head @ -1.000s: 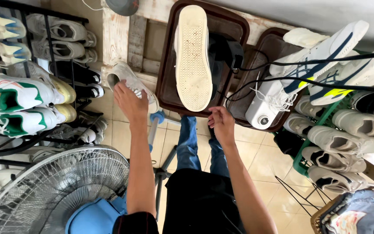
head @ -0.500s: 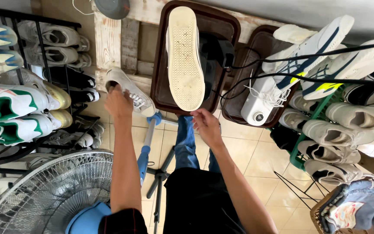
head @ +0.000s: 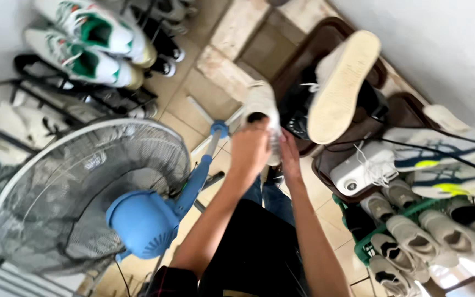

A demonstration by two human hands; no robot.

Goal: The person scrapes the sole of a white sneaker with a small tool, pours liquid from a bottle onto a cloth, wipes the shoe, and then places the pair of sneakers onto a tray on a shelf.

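Tan floor tiles [head: 185, 102] run under a small room full of shoes. On the floor stands a big fan with a grey wire cage [head: 92, 190] and a blue motor [head: 144, 223]; its blue pole [head: 204, 159] leans up towards the person's hands.

The person sits or stands above dark trousers [head: 257, 247] and looks down. Both arms reach forward. The left hand [head: 250, 154] is curled tight around a white shoe [head: 263, 104], holding it near the opening so it does not slip. The right hand [head: 291, 157] lies flat against the side of the same shoe, fingers mostly straight, as if to steady it. The picture is blurry, so it is hard to tell if the right fingers really grip.

The white shoe is up in the air, just in front of a brown tray [head: 325, 41]. On that tray another white shoe [head: 339, 82] stands on a dark holder [head: 298, 113] with its pale sole up, likely so it can dry or be worked on. Beside it sits a small white machine [head: 358, 170] on a second brown tray.

A green rack [head: 366, 250] on the right holds grey shoes [head: 413, 231] in rows. White and green shoes [head: 89, 47] rest on a black rack at the top left, kept tidy off the floor.
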